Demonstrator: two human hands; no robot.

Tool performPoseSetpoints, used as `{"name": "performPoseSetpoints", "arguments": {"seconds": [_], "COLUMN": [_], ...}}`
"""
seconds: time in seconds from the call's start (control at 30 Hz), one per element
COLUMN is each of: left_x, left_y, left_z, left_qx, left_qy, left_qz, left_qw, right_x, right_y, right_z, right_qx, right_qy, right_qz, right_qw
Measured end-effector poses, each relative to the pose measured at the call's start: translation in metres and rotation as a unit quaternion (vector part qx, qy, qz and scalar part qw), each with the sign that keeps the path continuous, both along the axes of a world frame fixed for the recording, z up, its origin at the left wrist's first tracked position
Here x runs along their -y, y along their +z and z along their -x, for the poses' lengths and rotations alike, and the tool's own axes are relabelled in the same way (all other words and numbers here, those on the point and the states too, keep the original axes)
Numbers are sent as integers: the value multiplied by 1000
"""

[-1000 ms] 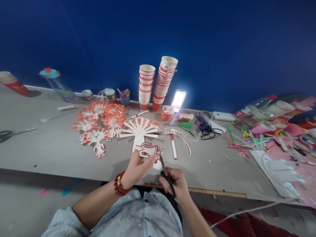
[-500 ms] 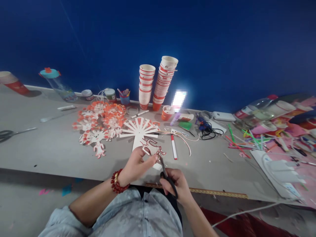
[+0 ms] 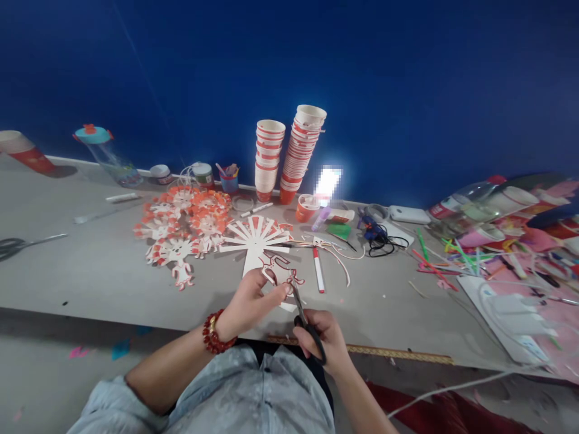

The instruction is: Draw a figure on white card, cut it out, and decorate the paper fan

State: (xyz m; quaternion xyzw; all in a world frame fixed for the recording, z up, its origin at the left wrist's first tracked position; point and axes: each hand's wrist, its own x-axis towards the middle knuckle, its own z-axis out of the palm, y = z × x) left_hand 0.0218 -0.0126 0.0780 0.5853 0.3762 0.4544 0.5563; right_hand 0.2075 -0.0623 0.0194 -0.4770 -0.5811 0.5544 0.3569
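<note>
My left hand point(image 3: 254, 301) pinches a small white paper cutout point(image 3: 274, 265) with a dark red drawn outline, held just above the table. Black-handled scissors point(image 3: 309, 334) are gripped in my right hand point(image 3: 326, 342), their blades at the cutout's right edge close to my left thumb. Behind the cutout lies a white paper piece cut into fanned strips point(image 3: 256, 241). A red-and-white marker point(image 3: 319, 271) rests to the right of it. Left of my hands sit several orange-and-white paper figures point(image 3: 181, 259) in a cluster.
Two tall stacks of paper cups point(image 3: 270, 160) stand by the blue wall, beside a glowing phone. Coiled black cable point(image 3: 382, 241) lies right of centre. Bottles, cups and coloured straws point(image 3: 441, 265) crowd the right side. Another pair of scissors point(image 3: 27, 244) lies far left.
Almost nothing differs. Both hands, the cutout and the scissors keep nearly the same position; the view has shifted very slightly.
</note>
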Motion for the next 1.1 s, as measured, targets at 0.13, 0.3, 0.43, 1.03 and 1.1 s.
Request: {"name": "performPoseSetpoints", "arguments": {"seconds": [0.13, 0.3, 0.43, 1.03, 1.1], "left_x": [0, 0, -1, -5, -5], "left_y": [0, 0, 3, 7, 6], "left_z": [0, 0, 0, 4, 4], "left_qx": [-6, -18, -17, -54, -54], "left_qy": [11, 15, 2, -7, -9], "left_qz": [5, 7, -1, -11, -11], "left_qw": [1000, 1000, 1000, 998, 998], "right_x": [-1, -2, -2, -1, -2], "right_y": [7, 19, 25, 5, 8], "right_z": [0, 0, 0, -2, -1], "right_qx": [22, 35, 39, 39, 45], "right_qy": [5, 14, 15, 6, 5], "right_qz": [-9, -14, -10, -39, -39], "right_qw": [1000, 999, 999, 998, 998]}}
